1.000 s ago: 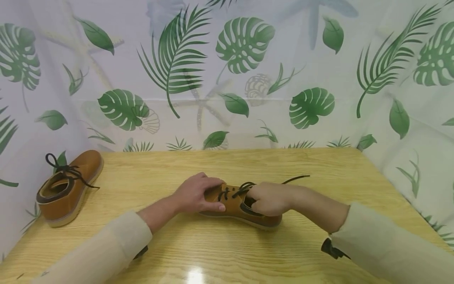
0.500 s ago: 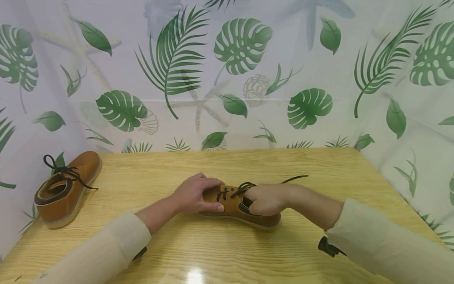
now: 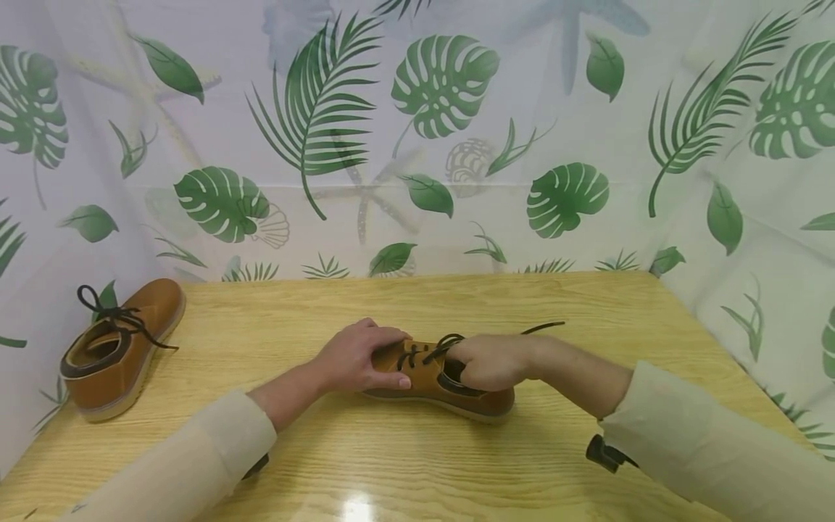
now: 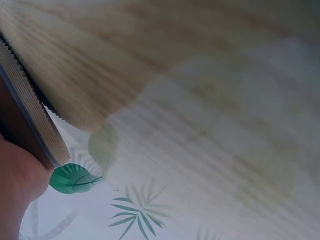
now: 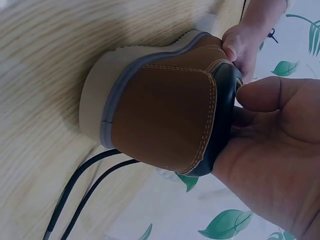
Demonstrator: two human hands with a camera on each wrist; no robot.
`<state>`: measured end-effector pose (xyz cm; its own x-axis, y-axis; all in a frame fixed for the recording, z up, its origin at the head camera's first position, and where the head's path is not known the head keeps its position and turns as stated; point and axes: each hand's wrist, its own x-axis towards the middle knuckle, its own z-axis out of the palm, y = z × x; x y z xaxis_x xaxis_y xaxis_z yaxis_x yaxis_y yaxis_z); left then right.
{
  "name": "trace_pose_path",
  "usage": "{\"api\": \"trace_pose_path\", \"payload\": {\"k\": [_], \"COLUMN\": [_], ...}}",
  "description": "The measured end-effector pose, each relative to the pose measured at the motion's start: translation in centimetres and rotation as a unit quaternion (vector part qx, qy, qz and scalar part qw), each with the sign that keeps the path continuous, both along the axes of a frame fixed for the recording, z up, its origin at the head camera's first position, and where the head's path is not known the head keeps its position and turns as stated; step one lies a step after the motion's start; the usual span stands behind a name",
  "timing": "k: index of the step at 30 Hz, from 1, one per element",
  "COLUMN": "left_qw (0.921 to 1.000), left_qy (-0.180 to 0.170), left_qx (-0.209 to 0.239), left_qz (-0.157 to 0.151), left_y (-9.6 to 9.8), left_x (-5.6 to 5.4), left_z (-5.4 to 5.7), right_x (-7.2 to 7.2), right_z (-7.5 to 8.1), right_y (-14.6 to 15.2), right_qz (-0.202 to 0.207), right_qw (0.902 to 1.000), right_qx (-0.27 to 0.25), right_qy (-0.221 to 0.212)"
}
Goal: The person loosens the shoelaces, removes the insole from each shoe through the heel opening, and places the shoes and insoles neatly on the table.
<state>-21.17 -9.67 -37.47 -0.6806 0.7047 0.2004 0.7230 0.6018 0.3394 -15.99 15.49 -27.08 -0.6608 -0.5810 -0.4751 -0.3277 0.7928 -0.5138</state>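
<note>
A brown leather lace-up shoe (image 3: 424,373) lies sole down at the middle of the table, toe to the left. My left hand (image 3: 355,357) grips its toe, thumb on the near side and fingers over the far side. My right hand (image 3: 492,362) reaches into the shoe's dark-lined opening. In the right wrist view my right palm (image 5: 265,150) is at the padded collar (image 5: 222,120); the fingers are hidden inside, so I cannot tell whether they hold anything. Black laces (image 3: 450,344) cross the front, and a loose end (image 3: 544,327) trails behind the right hand.
The matching brown shoe (image 3: 127,348) stands at the table's left edge, its laces tied in a bow. Bare wooden table top (image 3: 404,471) lies in front of the hands. A leaf-printed cloth (image 3: 365,145) hangs behind and along both sides.
The right hand shifts slightly within the shoe's opening. The left hand keeps its grip on the toe, and the shoe stays in place. The whole view drifts a little to the left.
</note>
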Motion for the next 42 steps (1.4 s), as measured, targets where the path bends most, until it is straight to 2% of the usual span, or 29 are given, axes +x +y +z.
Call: {"api": "trace_pose_path", "payload": {"k": [14,18,21,26,31,37,42], "left_qw": [1.0,1.0,1.0,1.0,1.0,1.0,1.0], "left_qy": [-0.001,0.0,0.0,0.0,0.004,0.003,-0.005], "left_qx": [-0.004,-0.003,-0.001,0.0,-0.003,-0.001,-0.006], "left_qz": [0.001,-0.002,0.0,-0.001,0.0,0.001,0.005], "left_y": [0.1,0.1,0.1,0.0,0.0,0.0,0.1], "left_x": [0.1,0.1,0.2,0.2,0.1,0.1,0.0], "left_z": [0.0,-0.1,0.0,0.1,0.1,0.1,0.0], "right_x": [-0.2,-0.3,-0.2,-0.1,-0.2,-0.1,-0.1], "right_z": [-0.3,-0.6,-0.9,-1.3,-1.6,-2.0,-1.9], "right_y": [0.0,0.0,-0.2,-0.4,-0.4,-0.5,-0.7], "right_qz": [0.012,0.024,0.04,0.064,0.066,0.049,0.036], "right_qw": [0.9998,0.9985,0.9951,0.985,0.9761,0.9697,0.9699], "right_qx": [0.004,0.011,0.021,0.017,0.004,0.015,0.029], "right_qy": [0.015,0.047,0.088,0.159,0.207,0.239,0.239]}}
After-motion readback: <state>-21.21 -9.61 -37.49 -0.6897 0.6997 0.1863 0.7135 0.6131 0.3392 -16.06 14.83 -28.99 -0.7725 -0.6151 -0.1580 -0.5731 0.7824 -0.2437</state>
